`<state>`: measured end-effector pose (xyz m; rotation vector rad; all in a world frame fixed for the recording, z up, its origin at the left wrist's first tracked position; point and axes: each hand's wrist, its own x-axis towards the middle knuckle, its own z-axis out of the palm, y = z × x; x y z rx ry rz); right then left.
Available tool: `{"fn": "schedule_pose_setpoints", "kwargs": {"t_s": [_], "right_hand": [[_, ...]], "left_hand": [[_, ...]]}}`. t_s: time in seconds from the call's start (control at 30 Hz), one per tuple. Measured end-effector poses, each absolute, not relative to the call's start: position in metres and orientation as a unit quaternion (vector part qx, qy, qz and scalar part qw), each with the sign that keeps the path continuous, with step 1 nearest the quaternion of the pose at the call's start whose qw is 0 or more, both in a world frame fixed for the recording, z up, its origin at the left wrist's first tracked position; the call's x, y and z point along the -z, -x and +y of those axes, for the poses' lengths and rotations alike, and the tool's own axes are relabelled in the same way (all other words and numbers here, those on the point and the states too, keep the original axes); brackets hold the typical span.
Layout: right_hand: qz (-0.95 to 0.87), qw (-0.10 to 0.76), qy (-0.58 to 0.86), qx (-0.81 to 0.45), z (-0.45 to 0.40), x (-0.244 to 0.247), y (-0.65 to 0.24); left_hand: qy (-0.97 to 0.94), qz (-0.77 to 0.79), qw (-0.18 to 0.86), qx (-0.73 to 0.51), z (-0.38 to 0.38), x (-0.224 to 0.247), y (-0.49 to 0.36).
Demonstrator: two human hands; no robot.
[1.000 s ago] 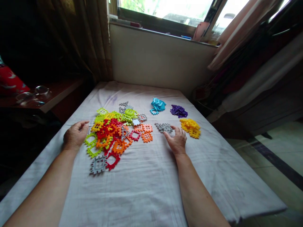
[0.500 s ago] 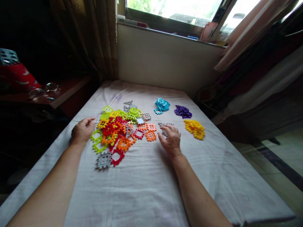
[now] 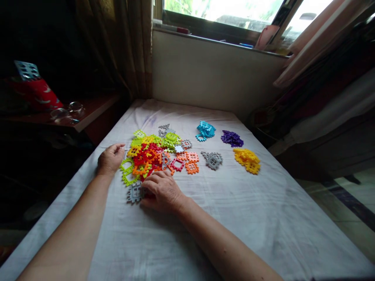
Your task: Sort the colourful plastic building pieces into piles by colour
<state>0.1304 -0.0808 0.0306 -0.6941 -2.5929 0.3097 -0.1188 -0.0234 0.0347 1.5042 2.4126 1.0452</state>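
A mixed pile of plastic interlocking tiles (image 3: 150, 154) in lime, yellow, red, orange and grey lies on the cloth-covered surface. At its near edge is a grey window-shaped tile (image 3: 134, 192). My right hand (image 3: 162, 190) reaches over this edge, thumb and fingers apart at the grey tile's right side, covering most of a red tile. I cannot see whether the fingertips touch the grey tile. My left hand (image 3: 110, 158) rests on the cloth at the pile's left, its fingers curled in and no tile visible in them.
Separate heaps lie to the right: grey tiles (image 3: 213, 160), blue tiles (image 3: 205, 130), purple tiles (image 3: 232, 138) and yellow tiles (image 3: 247, 160). A side table (image 3: 96, 109) at the left holds glasses (image 3: 68, 112) and a red container (image 3: 43, 95). A wall (image 3: 202, 70) stands behind.
My right hand has moved left from the small grey heap to the near edge of the mixed pile, and a grey window tile now shows on that heap. The left hand stays beside the pile.
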Motion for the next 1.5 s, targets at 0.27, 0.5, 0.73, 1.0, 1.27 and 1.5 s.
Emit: {"fn": "schedule_pose_setpoints", "kwargs": {"t_s": [0.27,0.5,0.73,1.0,1.27,1.5], "right_hand": [[-0.853,0.368,0.358,-0.09,-0.059,-0.034,-0.184],[-0.599,0.387,0.7,0.02,-0.027,-0.014,-0.325],[-0.524,0.297,0.797,-0.037,-0.031,-0.01,-0.345],[-0.538,0.28,0.795,-0.021,-0.034,-0.016,-0.335],[-0.738,0.315,0.597,-0.033,-0.037,-0.033,-0.251],[-0.814,0.266,0.51,-0.08,-0.033,-0.037,-0.168]], "left_hand": [[-0.481,0.81,0.066,-0.328,-0.024,-0.038,0.116],[-0.482,0.815,0.077,-0.313,-0.024,-0.041,0.115],[-0.474,0.825,0.061,-0.302,-0.023,-0.044,0.114],[-0.476,0.823,0.068,-0.303,-0.023,-0.045,0.114],[-0.483,0.817,0.058,-0.31,-0.024,-0.042,0.115],[-0.487,0.811,0.059,-0.318,-0.022,-0.036,0.119]]}}
